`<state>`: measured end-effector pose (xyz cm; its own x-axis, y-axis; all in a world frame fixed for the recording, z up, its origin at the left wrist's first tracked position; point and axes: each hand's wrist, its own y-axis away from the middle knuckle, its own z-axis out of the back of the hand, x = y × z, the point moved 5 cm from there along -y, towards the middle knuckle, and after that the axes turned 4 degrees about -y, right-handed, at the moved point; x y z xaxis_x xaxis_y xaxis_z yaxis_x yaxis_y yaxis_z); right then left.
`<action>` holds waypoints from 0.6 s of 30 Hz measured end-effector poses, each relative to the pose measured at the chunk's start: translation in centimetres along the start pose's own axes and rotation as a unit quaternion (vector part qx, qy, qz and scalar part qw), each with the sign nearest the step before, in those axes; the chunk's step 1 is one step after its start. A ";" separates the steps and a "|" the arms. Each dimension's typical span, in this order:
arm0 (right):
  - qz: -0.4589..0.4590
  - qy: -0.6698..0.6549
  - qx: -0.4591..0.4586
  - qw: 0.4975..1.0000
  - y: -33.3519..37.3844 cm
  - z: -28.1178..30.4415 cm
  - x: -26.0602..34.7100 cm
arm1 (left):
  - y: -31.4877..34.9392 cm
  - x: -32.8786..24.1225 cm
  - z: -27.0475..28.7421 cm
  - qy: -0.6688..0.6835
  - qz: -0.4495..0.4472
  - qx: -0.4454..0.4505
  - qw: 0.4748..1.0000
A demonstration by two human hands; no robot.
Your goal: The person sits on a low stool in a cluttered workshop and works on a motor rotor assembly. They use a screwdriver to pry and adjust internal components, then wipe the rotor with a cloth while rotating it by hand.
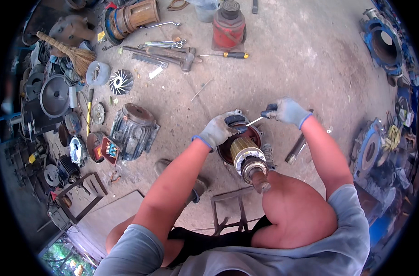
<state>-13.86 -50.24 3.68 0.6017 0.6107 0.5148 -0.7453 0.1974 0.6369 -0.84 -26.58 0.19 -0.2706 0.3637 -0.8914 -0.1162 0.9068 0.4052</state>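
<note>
An electric motor rotor [244, 148] stands tilted between my knees, its shaft [259, 180] pointing toward me. Its far end sits in a round, reddish-brown end cover [225, 149] with bolt lugs. My left hand [218, 131], in a grey glove with dark fingertips, is closed at the cover's far rim; what its fingers pinch is hidden. My right hand [290, 112], gloved alike, is closed on a thin pale rod [254, 121]. The rod's tip points down-left, close to my left fingertips. The rod's other end is hidden in the right glove.
A finned motor housing [133, 131] stands to the left. Ahead lie a hammer [187, 60], several wrenches [165, 44] and a screwdriver [232, 55], near a red bottle jack [228, 30]. A metal bar [297, 148] lies right of the rotor. Motor parts crowd both sides.
</note>
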 end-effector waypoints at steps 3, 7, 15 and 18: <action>-0.046 -0.035 -0.014 0.998 3.4 -2.8 -1.3 | 0.4 -0.1 0.0 -0.008 -0.005 -0.010 1.000; -0.109 -0.110 -0.039 0.987 7.6 -7.6 -2.4 | 0.5 -1.0 -0.2 -0.206 -0.058 -0.055 0.975; -0.155 -0.161 -0.097 0.970 8.4 -8.7 -1.7 | 0.1 0.6 0.5 -0.233 -0.089 -0.038 0.968; -0.038 -0.092 -0.201 0.974 6.4 -6.7 -1.3 | 0.2 1.0 0.5 -0.224 -0.084 -0.054 0.969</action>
<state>-21.34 -44.65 3.27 0.6730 0.4419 0.5932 -0.7268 0.5441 0.4192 -0.62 -25.94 -0.74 0.2008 0.2912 -0.9353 -0.2277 0.9425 0.2446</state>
